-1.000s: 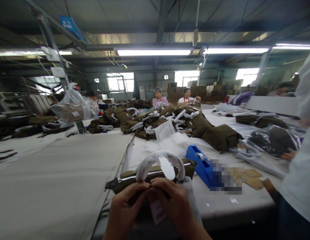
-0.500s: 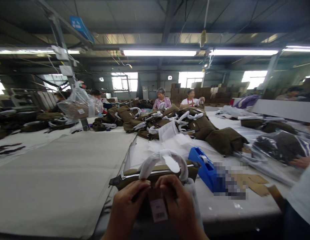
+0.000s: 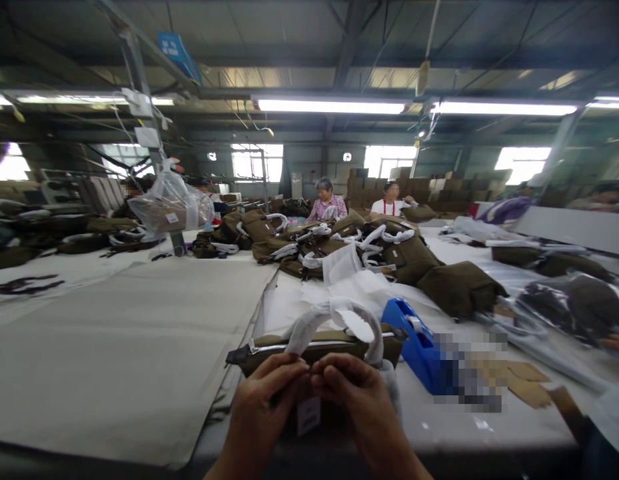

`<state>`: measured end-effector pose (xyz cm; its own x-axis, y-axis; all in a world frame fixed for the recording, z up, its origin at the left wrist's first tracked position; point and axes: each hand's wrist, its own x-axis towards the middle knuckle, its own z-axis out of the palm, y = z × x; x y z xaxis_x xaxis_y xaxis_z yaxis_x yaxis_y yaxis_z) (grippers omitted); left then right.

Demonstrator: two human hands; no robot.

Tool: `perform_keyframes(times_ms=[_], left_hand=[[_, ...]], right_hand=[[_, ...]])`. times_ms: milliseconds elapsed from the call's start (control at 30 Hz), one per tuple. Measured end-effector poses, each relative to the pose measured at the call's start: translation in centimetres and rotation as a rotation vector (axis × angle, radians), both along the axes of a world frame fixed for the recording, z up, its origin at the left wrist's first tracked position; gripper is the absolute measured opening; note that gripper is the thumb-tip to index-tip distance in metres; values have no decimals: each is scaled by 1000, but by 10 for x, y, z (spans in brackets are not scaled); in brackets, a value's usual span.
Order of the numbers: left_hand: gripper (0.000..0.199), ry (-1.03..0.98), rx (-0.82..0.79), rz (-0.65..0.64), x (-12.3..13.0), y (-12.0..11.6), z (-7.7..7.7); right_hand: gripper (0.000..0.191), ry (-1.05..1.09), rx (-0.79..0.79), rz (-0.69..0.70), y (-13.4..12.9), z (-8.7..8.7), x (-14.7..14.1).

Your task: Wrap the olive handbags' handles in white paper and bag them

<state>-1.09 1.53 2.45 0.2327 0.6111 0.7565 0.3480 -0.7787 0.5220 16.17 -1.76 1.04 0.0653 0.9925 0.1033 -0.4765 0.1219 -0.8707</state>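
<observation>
An olive bag with a silver zipper stands at the table's near edge, its handle wrapped in white material. In front of it, my left hand and my right hand meet with fingertips pinched close together. What lies between the fingertips is too small to make out. A white label with a barcode hangs just below them, partly hidden by the fingers.
A blue tape dispenser stands right of the bag. Beyond lies a heap of olive bags. Grey sheeting covers the left. Brown card pieces lie at right, near another person's hand. Two people sit behind the heap.
Both hands have drawn their fingertips closer together, and the label now shows less and sits further left between them. The whole view has shifted slightly.
</observation>
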Motion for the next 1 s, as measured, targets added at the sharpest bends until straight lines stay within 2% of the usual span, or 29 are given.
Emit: perform_keyframes(times_ms=[100,267,400,633,1000], left_hand=[[12,-17,0,-2,1,0,-1],[20,-8,-61,-23,-3,-3,-1],[25,4,-108,-44,-6,-4,-2],[17,-21,-145,-87,-3,-6,3],[10,22,-157,-38,-2,-10,3]], right_hand=[[20,-27,14,-5,0,-1,-1],[16,-132,156,-118,1,-5,-3],[18,-220,205,-177,1,-5,-3],[10,-269,237,-148,1,-2,-3],[10,-378,265,-205,3,-4,-4]])
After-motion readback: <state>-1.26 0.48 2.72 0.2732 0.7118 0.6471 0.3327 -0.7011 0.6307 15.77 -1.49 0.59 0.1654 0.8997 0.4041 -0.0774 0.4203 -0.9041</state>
